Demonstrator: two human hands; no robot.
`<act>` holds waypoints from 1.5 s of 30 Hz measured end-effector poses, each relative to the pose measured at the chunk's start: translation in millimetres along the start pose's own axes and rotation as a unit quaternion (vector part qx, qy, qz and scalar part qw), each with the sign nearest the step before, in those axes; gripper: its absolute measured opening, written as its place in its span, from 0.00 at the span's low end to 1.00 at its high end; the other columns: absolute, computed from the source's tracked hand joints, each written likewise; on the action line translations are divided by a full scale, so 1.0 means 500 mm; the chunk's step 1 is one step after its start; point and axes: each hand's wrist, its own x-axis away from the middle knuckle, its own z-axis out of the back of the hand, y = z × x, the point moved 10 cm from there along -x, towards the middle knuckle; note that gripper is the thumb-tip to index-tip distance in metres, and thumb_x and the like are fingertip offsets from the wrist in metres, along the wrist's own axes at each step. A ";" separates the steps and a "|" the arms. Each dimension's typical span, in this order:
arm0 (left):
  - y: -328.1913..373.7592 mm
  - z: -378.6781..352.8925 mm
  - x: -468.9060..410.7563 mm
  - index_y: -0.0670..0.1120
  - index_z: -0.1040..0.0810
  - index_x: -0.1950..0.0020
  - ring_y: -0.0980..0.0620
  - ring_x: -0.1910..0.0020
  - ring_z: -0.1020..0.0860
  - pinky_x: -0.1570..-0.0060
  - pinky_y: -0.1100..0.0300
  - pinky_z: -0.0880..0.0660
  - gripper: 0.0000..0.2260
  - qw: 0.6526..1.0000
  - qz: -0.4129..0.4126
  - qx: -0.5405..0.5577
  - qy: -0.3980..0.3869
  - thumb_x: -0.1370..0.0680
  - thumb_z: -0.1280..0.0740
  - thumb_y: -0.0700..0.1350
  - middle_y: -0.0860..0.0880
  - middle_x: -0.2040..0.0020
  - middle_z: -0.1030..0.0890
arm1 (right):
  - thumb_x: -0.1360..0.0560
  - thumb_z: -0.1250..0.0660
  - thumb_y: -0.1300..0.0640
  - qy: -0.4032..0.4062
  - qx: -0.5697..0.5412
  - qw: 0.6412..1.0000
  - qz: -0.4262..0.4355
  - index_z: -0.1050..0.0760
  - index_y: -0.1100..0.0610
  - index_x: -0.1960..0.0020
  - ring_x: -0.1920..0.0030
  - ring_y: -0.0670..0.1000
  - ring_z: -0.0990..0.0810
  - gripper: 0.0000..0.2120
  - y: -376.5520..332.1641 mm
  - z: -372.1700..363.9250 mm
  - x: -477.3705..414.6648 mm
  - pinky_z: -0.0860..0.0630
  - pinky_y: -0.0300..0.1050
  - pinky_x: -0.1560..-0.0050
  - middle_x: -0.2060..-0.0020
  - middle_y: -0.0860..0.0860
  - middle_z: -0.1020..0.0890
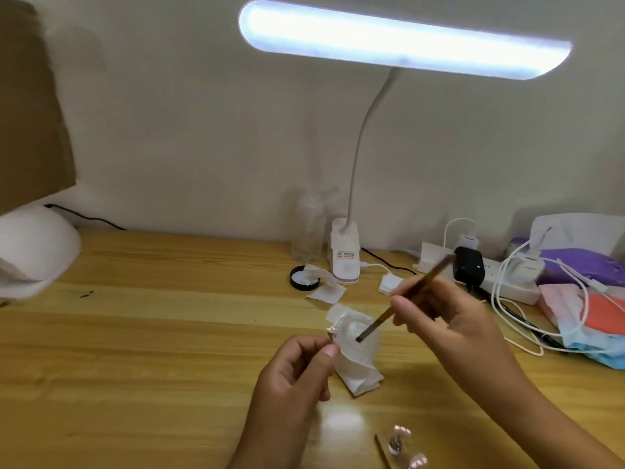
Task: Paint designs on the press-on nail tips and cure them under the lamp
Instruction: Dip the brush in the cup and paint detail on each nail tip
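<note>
A nail tip [331, 333] is pinched between the thumb and fingers [329, 351] of the left hand [294, 377], held up off the tabletop [169, 333] so its face can be reached. A brush [406, 299] is gripped pen-fashion in the closed fingers of the right hand [446, 319]. Its bristle end is set against a crumpled wipe [358, 370] just right of the left fingers, probably to be wiped clean. More nail tips [402, 433] are stood nearer the person, and the curing lamp [33, 252] is seen well off to their left.
</note>
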 end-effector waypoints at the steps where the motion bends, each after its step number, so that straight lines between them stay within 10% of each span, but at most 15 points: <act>1: 0.000 -0.002 0.001 0.54 0.16 0.61 0.60 0.71 0.27 0.68 0.65 0.29 0.11 1.000 -0.001 -0.001 -0.006 0.40 0.26 0.56 0.54 0.70 0.23 | 0.32 0.33 0.41 0.030 -0.055 0.998 -0.013 0.19 0.44 0.52 0.57 0.46 0.17 0.12 0.009 0.020 0.013 0.20 0.37 0.57 0.58 0.46 0.15; 10: 0.006 -0.013 0.006 0.51 0.15 0.63 0.59 0.70 0.25 0.68 0.67 0.26 0.13 1.000 0.009 -0.020 -0.015 0.24 0.33 0.37 0.52 0.69 0.22 | 0.33 0.33 0.49 0.143 -0.190 0.967 -0.087 0.17 0.48 0.53 0.56 0.48 0.16 0.11 0.092 0.086 0.060 0.24 0.45 0.52 0.57 0.52 0.14; 26: 0.010 -0.020 0.012 0.55 0.15 0.59 0.61 0.65 0.22 0.64 0.68 0.25 0.09 0.999 -0.003 -0.023 -0.029 0.36 0.30 0.52 0.54 0.64 0.18 | 0.22 0.39 0.66 0.107 -0.228 0.964 -0.084 0.17 0.49 0.57 0.58 0.48 0.18 0.17 0.127 0.071 0.056 0.21 0.37 0.57 0.60 0.52 0.16; 30: 0.009 -0.020 0.013 0.55 0.16 0.58 0.61 0.63 0.22 0.63 0.68 0.25 0.07 0.999 -0.001 -0.027 -0.033 0.33 0.31 0.51 0.55 0.64 0.19 | 0.26 0.33 0.57 0.124 -0.255 0.954 -0.096 0.18 0.51 0.55 0.59 0.48 0.17 0.05 0.133 0.077 0.059 0.20 0.37 0.58 0.61 0.52 0.16; 33: 0.009 -0.022 0.014 0.55 0.16 0.58 0.62 0.63 0.22 0.63 0.68 0.25 0.05 0.999 0.001 -0.026 -0.034 0.30 0.31 0.46 0.55 0.64 0.19 | 0.33 0.30 0.47 0.146 -0.277 0.943 -0.113 0.21 0.55 0.50 0.60 0.49 0.16 0.16 0.147 0.080 0.060 0.20 0.37 0.58 0.62 0.54 0.15; 45: 0.017 -0.032 0.019 0.55 0.16 0.59 0.63 0.64 0.23 0.62 0.70 0.25 0.10 0.998 -0.014 -0.039 -0.053 0.37 0.29 0.54 0.57 0.63 0.19 | 0.29 0.32 0.48 0.113 -0.298 0.934 -0.163 0.24 0.60 0.48 0.60 0.51 0.14 0.17 0.153 0.036 0.040 0.19 0.36 0.62 0.58 0.59 0.14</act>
